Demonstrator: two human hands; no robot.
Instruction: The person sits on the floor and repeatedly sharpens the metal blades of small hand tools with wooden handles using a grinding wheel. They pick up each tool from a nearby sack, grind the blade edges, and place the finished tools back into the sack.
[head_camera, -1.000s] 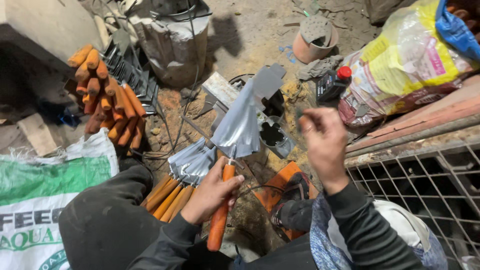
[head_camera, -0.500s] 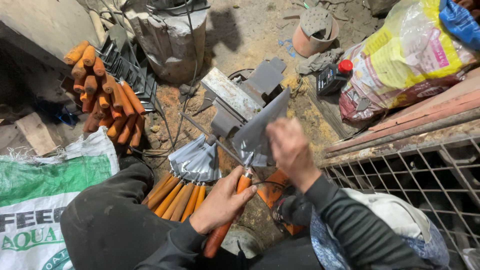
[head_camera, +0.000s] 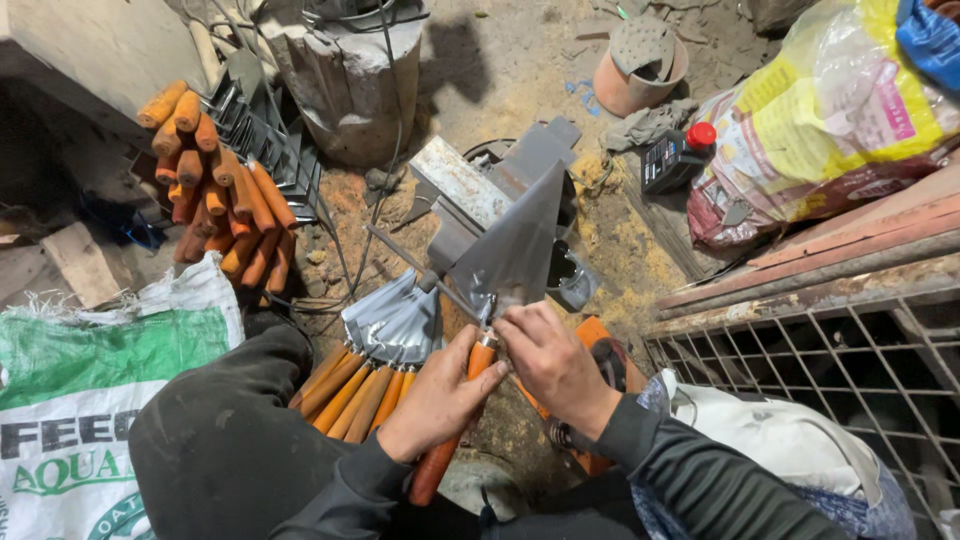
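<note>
Here a trowel is held over the dirt floor, above a fan of finished trowels. Its orange wooden handle is wrapped tightly by the left hand; the right hand is closed with fingertips pinched at the neck where the grey blade meets the handle. The joint appears to be being seated or checked. A steady hold and careful alignment of blade and handle would be called for next.
</note>
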